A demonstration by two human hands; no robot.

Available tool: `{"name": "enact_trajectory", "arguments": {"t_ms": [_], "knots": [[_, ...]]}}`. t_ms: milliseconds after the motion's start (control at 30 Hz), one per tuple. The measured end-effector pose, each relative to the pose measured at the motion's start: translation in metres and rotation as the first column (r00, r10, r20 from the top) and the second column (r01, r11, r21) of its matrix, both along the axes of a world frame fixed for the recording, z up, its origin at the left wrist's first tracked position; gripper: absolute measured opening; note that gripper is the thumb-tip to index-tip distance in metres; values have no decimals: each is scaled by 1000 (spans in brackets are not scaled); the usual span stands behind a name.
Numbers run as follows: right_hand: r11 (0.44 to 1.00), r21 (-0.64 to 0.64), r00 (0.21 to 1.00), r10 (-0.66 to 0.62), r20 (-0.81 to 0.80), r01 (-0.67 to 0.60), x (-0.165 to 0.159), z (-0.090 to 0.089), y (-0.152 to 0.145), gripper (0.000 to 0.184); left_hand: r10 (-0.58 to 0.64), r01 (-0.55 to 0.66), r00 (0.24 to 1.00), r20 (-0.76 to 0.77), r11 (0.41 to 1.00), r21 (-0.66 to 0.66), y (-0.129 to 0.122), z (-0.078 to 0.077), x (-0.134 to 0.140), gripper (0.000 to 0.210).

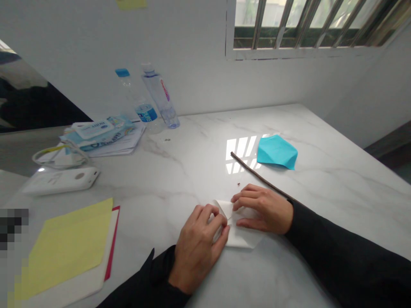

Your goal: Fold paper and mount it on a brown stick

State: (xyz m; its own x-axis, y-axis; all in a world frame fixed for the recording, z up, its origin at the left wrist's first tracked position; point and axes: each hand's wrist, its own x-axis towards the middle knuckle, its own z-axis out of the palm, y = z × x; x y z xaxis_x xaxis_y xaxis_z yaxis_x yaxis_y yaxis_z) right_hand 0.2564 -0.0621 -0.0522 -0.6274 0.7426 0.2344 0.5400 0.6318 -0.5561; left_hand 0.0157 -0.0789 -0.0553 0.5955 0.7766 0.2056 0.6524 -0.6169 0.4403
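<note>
A sheet of white paper [242,236] lies folded on the marble-patterned table under both my hands. My left hand [203,239] curls over its left edge, thumb and fingers closed on the fold. On the right side of the sheet rests my right hand [261,208], its fingers stretched out and the thumb apart from them. A raised, folded corner of the paper shows between the two hands. Just beyond my right hand a thin brown stick [253,172] lies slantwise, its near end hidden by my right forearm. Farther back is a creased turquoise paper [277,151].
Yellow paper [73,239] tops white and red sheets at the left. Behind them are a white device [62,180] with a cable, a blue wipes pack [99,136] on papers, and two plastic bottles [147,112] by the wall. A barred window [292,25] is at upper right.
</note>
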Motion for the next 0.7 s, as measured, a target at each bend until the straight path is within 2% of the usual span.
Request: {"name": "enact_trajectory", "arguments": {"t_ms": [100, 267, 500, 700], "knots": [[999, 9, 999, -46, 20, 46, -3, -1, -4, 24, 30, -30, 999, 15, 999, -14, 0, -1, 1, 8], [998, 12, 996, -63, 59, 63, -5, -2, -7, 22, 71, -70, 996, 53, 997, -31, 0, -3, 0, 43], [996, 53, 997, -80, 24, 79, -6, -4, -6, 18, 29, -28, 999, 40, 999, -30, 2, -2, -2, 31], [993, 85, 997, -82, 12, 80, -7, -6, -9, 35, 33, -31, 998, 60, 999, -36, 2, -1, -1, 31]]}}
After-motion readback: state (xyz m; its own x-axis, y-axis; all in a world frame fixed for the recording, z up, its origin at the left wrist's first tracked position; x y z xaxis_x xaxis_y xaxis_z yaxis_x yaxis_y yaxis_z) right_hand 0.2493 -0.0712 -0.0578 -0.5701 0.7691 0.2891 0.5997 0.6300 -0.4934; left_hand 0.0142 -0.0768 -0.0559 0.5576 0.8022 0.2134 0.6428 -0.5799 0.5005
